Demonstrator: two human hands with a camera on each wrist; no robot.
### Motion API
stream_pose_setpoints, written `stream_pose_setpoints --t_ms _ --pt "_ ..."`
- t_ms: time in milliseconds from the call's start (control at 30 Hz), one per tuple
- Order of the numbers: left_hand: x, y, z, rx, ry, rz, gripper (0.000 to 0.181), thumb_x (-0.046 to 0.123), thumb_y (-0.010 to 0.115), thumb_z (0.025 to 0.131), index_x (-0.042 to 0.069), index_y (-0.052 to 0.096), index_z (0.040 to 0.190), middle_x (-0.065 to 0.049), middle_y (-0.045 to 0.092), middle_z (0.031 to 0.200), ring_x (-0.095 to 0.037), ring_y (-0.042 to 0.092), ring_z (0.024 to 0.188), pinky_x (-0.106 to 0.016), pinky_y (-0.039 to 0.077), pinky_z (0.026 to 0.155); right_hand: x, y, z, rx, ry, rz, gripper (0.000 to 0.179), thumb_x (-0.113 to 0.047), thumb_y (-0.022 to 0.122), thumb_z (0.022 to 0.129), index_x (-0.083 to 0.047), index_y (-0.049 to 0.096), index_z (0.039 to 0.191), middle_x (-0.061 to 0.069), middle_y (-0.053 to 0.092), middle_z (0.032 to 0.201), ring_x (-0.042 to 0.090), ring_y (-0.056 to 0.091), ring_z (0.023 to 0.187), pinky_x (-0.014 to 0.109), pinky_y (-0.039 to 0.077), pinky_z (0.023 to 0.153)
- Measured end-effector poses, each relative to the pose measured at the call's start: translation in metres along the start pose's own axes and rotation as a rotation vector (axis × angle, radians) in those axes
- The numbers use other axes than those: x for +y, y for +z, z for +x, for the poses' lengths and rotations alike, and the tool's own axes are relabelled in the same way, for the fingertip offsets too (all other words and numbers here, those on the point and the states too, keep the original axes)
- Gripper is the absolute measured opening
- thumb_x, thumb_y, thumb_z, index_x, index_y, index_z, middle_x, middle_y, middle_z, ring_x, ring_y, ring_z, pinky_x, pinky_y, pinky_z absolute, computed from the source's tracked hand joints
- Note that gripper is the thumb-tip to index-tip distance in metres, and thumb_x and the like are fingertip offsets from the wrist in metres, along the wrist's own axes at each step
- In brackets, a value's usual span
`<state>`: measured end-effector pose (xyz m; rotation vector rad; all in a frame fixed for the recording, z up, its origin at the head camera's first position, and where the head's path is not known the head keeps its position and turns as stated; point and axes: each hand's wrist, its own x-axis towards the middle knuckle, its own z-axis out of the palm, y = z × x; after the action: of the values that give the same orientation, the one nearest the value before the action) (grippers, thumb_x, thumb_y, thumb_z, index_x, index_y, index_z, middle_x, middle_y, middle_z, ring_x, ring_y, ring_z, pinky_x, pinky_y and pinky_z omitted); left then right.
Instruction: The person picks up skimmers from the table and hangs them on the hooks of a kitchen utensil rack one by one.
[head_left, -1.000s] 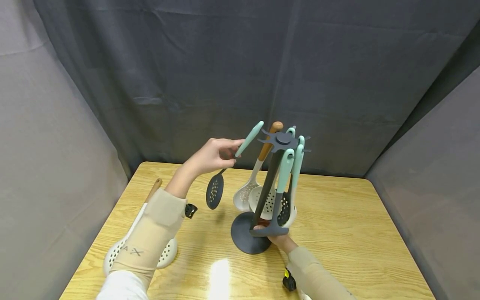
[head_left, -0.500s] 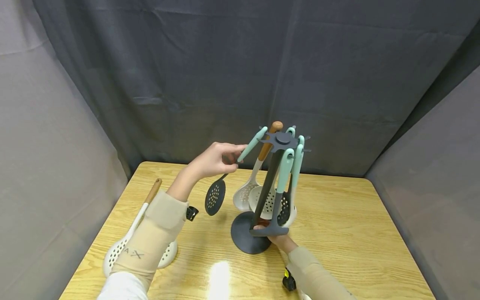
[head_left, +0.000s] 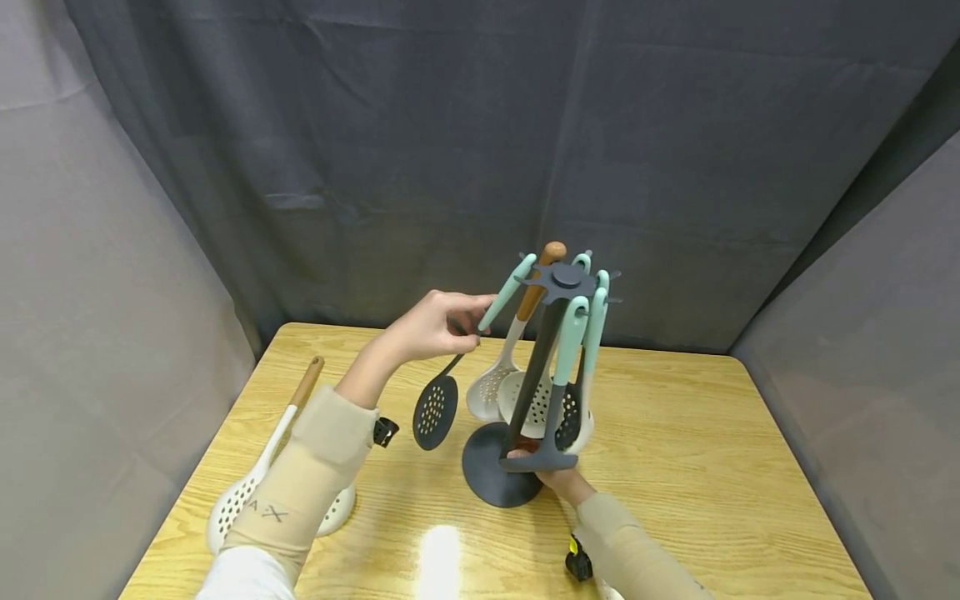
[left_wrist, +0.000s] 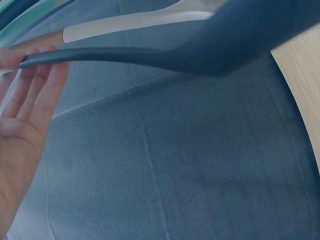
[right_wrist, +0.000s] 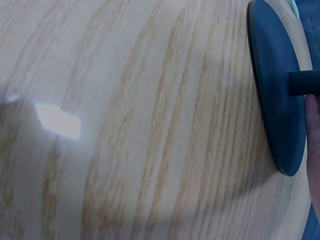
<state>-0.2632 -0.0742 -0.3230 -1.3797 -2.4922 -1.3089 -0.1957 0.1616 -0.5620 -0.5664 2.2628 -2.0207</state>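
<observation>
My left hand pinches a black skimmer low on its mint handle, where the dark neck begins. The handle's top end overlaps a hook of the dark utensil stand. In the left wrist view, the fingers lie against the skimmer's neck, its head large and blurred. My right hand grips the stand's pole just above the round base; part of this hand is hidden behind a mint-handled dark utensil with a wide end.
Several utensils hang from the stand's hooked top, among them a white slotted spoon with a brown handle. Another white slotted spoon lies at the table's left, near a white perforated head partly behind the left sleeve. Dark curtain stands behind the table.
My left hand has moved slightly right and down with the skimmer; the handle's top has come up against the stand's hook and the head hangs lower. The right hand stays on the pole.
</observation>
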Motion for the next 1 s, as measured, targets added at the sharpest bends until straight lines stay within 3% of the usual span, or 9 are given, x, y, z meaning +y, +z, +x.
stream_pose_setpoints --t_ms 167,333,500,633,1000 --pt "0.000 0.004 0.000 0.012 0.009 -0.024 0.053 -0.005 0.060 0.074 -0.002 0.052 0.127 -0.010 0.065 0.084 -0.014 0.063 0.072 -0.025 0.055 0.062 -0.002 0.001 0.000 0.033 0.061 -0.050 0.033 0.014 0.060 0.079 0.014 0.052 0.111 0.002 0.061 0.101 -0.003 0.058 0.088 0.027 0.051 0.082" --pt "-0.001 0.010 -0.001 0.039 0.031 -0.060 0.053 -0.006 0.061 0.074 -0.004 0.052 0.126 -0.014 0.065 0.087 -0.016 0.064 0.073 -0.023 0.055 0.060 -0.001 0.002 0.000 0.037 0.061 -0.057 0.034 0.013 0.062 0.078 0.016 0.052 0.111 0.017 0.063 0.102 -0.002 0.059 0.088 0.038 0.052 0.084" --pt "-0.004 0.019 -0.001 0.070 0.043 -0.119 0.052 -0.008 0.062 0.075 -0.006 0.052 0.125 -0.019 0.064 0.089 -0.018 0.064 0.073 -0.024 0.055 0.060 -0.001 0.003 0.000 0.009 0.097 -0.054 0.034 0.010 0.060 0.082 0.018 0.051 0.113 0.030 0.058 0.106 -0.005 0.058 0.089 0.032 0.051 0.085" --pt "-0.007 0.025 0.000 0.091 0.043 -0.164 0.052 -0.009 0.062 0.075 -0.006 0.051 0.126 -0.019 0.064 0.090 -0.020 0.064 0.073 -0.026 0.056 0.062 -0.002 0.002 0.000 0.007 0.090 -0.066 0.036 0.011 0.060 0.081 0.017 0.049 0.115 0.032 0.056 0.108 -0.003 0.058 0.090 0.027 0.050 0.085" --pt "-0.011 0.036 0.003 0.136 0.068 -0.185 0.052 -0.008 0.062 0.078 -0.007 0.048 0.128 -0.024 0.063 0.093 -0.019 0.064 0.074 -0.027 0.057 0.063 -0.002 0.004 0.001 0.002 0.099 -0.023 0.036 0.013 0.058 0.081 0.018 0.048 0.116 0.033 0.055 0.109 -0.003 0.058 0.090 0.034 0.051 0.086"
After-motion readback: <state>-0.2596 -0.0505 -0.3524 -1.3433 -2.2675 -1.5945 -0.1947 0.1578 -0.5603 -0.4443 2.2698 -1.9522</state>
